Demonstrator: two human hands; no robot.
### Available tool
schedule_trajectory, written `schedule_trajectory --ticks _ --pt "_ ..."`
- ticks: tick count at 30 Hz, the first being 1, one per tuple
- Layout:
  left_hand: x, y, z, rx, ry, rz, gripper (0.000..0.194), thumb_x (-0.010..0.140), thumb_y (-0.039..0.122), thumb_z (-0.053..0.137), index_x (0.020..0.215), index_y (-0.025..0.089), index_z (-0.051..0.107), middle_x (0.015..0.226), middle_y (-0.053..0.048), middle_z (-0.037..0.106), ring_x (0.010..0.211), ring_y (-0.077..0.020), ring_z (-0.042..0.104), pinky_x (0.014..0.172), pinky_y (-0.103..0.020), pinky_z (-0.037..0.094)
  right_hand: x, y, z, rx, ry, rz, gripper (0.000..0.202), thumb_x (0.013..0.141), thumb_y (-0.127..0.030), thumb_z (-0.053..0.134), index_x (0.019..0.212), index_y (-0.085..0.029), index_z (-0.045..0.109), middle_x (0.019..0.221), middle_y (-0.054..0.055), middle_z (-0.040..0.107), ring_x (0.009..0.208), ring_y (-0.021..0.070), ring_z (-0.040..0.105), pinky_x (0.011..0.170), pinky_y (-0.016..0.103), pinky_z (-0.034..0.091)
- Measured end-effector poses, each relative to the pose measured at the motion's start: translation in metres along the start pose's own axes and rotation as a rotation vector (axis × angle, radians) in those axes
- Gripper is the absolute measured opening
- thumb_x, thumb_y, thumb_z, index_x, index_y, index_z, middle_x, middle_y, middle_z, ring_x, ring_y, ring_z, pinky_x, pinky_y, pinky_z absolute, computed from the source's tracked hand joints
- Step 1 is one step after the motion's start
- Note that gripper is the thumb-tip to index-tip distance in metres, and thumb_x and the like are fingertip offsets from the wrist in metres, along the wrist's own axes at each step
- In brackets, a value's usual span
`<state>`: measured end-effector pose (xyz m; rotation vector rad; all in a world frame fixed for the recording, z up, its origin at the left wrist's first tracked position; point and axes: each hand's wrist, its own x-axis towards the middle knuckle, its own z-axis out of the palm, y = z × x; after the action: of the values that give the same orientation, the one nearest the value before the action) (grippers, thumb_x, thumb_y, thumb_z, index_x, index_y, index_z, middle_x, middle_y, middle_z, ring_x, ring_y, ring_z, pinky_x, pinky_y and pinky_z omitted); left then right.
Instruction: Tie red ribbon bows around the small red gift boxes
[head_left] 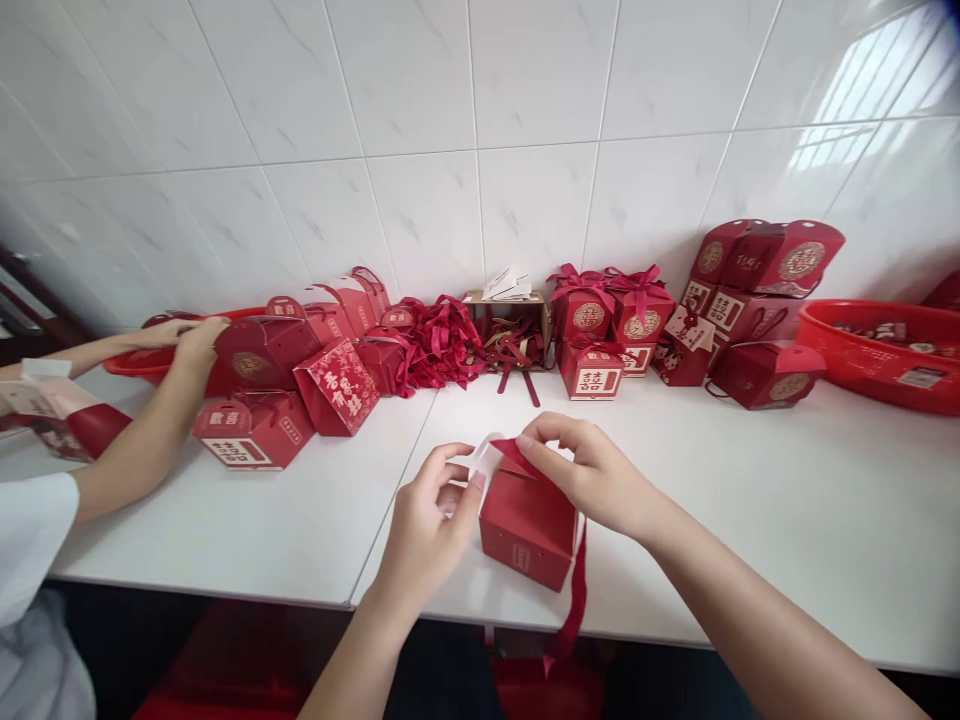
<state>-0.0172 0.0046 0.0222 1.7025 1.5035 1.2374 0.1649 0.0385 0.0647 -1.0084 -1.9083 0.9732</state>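
A small red gift box [529, 520] stands on the table in front of me, near the front edge. The fingers and thumb of my left hand [431, 525] are closed around its left side, at a raised flap [486, 458] with a white inner face. Across the top, my right hand [589, 470] pinches a red ribbon [577, 590] between thumb and fingers. The ribbon's other end hangs down the box's right side and over the table edge. My fingers partly cover the top of the box.
Along the wall stand a heap of red ribbons [442, 345], an open carton [517, 335] of straps, bow-tied boxes [589, 315], stacked boxes [772, 260] and a red basket [885, 350]. At left, a co-worker's arm [150, 440] reaches over a box [259, 430].
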Motion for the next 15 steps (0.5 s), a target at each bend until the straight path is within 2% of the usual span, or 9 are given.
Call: schedule_trajectory --ticks 3,6,15 --pt "-0.004 -0.001 0.002 -0.053 -0.002 -0.029 0.026 0.088 0.037 0.055 0.108 0.021 0.052 0.08 -0.001 0.069 0.062 -0.0142 0.065 0.058 -0.023 0.051 0.006 0.01 0.009 -0.122 -0.044 0.028 0.03 0.09 -0.033 0.046 0.067 -0.018 0.057 0.076 0.003 0.059 0.069 0.015 0.054 0.064 0.028 0.042" --pt "-0.007 -0.001 0.005 -0.083 -0.001 -0.037 0.027 0.087 0.037 0.056 0.109 0.021 0.051 0.083 -0.002 0.07 0.061 -0.0137 0.065 0.057 -0.023 0.05 0.007 0.012 0.009 -0.153 -0.023 0.05 0.027 0.088 -0.029 0.046 0.065 -0.018 0.056 0.077 0.003 0.06 0.069 0.0154 0.054 0.066 0.029 0.043" --pt "-0.016 0.004 0.007 -0.09 -0.012 -0.005 0.032 0.087 0.039 0.058 0.113 0.022 0.048 0.082 0.0 0.065 0.068 -0.0136 0.064 0.065 -0.024 0.051 0.013 0.011 0.009 -0.208 -0.077 0.073 0.028 0.088 -0.031 0.047 0.068 -0.019 0.063 0.083 0.005 0.065 0.073 0.017 0.057 0.065 0.029 0.042"
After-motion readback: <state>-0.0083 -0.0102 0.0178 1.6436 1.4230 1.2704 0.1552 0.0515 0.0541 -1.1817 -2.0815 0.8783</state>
